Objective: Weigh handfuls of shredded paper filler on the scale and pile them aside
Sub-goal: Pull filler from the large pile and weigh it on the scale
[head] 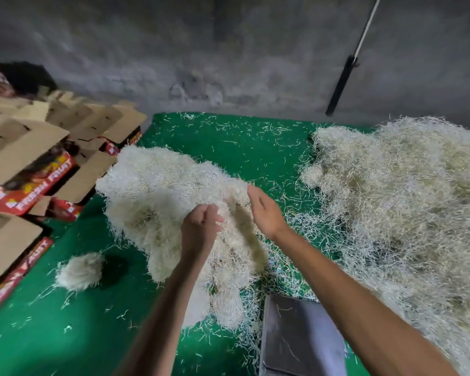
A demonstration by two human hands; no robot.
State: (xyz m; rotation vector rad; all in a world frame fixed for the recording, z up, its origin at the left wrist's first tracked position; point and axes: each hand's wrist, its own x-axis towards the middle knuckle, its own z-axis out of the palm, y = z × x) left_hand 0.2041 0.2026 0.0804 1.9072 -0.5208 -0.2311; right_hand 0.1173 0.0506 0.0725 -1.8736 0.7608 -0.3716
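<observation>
A big clump of pale shredded paper filler (158,191) is lifted above the green mat in the middle of the view. My left hand (200,229) grips its near edge with curled fingers. My right hand (263,210) is just right of it, its fingers pinching strands at the clump's edge. The scale (299,337) shows as a grey metal platform at the bottom, below my right forearm, with a few strands on it. A small ball of filler (80,271) lies on the mat at lower left.
A large heap of shredded filler (402,202) covers the right side of the green mat (236,147). Flattened cardboard fruit boxes (38,158) are stacked at the left. A grey wall stands behind, with a dark rod (341,85) hanging at upper right. Loose strands litter the mat.
</observation>
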